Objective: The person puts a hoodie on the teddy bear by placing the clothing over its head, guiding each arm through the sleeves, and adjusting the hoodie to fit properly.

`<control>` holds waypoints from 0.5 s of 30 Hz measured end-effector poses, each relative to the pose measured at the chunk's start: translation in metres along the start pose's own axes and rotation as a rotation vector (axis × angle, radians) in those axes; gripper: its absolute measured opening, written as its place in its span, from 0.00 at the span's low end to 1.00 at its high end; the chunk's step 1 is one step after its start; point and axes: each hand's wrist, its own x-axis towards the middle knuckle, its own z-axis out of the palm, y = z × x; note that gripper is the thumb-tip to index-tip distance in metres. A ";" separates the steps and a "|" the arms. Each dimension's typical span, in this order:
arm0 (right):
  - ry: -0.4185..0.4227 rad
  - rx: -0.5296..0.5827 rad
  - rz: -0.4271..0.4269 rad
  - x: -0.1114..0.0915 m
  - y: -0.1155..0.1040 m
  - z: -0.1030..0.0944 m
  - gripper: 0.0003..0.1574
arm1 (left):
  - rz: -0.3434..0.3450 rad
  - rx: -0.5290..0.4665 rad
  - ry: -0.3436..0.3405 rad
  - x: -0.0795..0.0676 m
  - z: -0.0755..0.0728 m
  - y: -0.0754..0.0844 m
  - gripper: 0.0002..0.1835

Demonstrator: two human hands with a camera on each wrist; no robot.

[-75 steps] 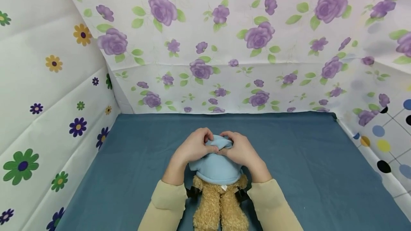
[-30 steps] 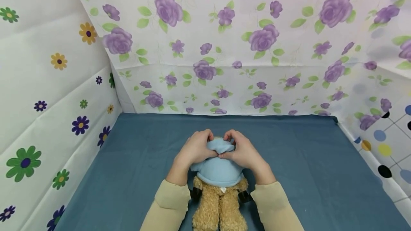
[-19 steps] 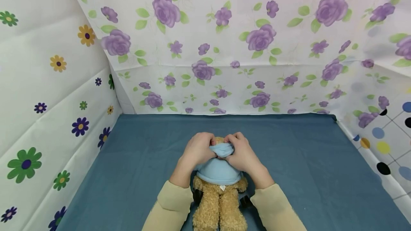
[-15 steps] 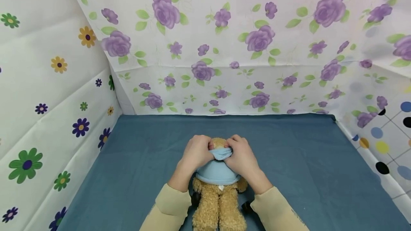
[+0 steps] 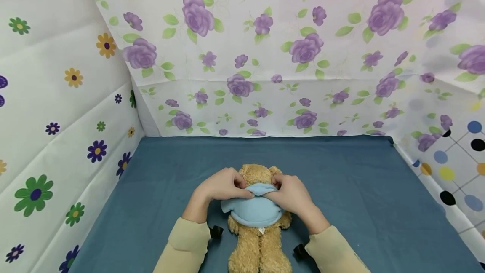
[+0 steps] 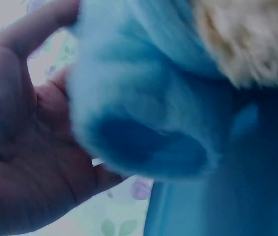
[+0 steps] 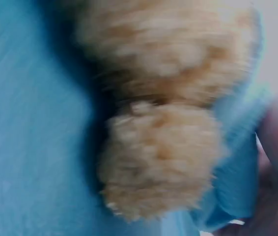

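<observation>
A tan teddy bear (image 5: pixel 259 247) lies on the blue cloth, head away from me, with no facial features showing. Its torso is covered by a small light-blue shirt (image 5: pixel 255 214). My left hand (image 5: pixel 223 185) pinches the bunched neckline on the left, thumb on the fabric, fingers beside the bear's head. On the opposite side my right hand (image 5: pixel 292 193) grips the neckline the same way. The left wrist view shows the open end of a shirt sleeve (image 6: pixel 139 108) near my palm. In the blurred right wrist view, a furry paw (image 7: pixel 161 162) sticks out beside blue fabric.
A blue cloth (image 5: pixel 170 172) covers the work surface. Floral sheets (image 5: pixel 242 54) stand as walls at the back and the sides. Dark straps (image 5: pixel 217 232) sit at both wrists, close to the bear.
The neckline has been drawn down from over the bear's head toward me, uncovering the head and ears. Both hands came nearer with it, and the elbows spread a little.
</observation>
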 end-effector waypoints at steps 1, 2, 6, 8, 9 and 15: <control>-0.051 0.075 -0.006 -0.002 0.003 -0.002 0.24 | 0.004 -0.013 -0.023 -0.001 0.000 -0.001 0.25; -0.096 0.137 -0.012 -0.003 0.006 -0.005 0.23 | 0.004 -0.019 -0.040 -0.001 -0.001 -0.002 0.27; -0.195 0.224 -0.046 -0.006 0.010 -0.012 0.22 | -0.045 -0.034 -0.054 -0.003 -0.002 -0.003 0.30; -0.204 0.183 -0.038 -0.007 0.008 -0.014 0.26 | -0.067 -0.041 -0.051 -0.002 -0.003 -0.001 0.28; -0.213 0.165 -0.027 -0.008 0.006 -0.014 0.29 | -0.077 -0.041 -0.048 -0.002 -0.004 0.000 0.26; -0.266 0.153 0.043 -0.011 0.000 -0.009 0.34 | -0.096 -0.042 -0.065 -0.003 -0.003 0.004 0.23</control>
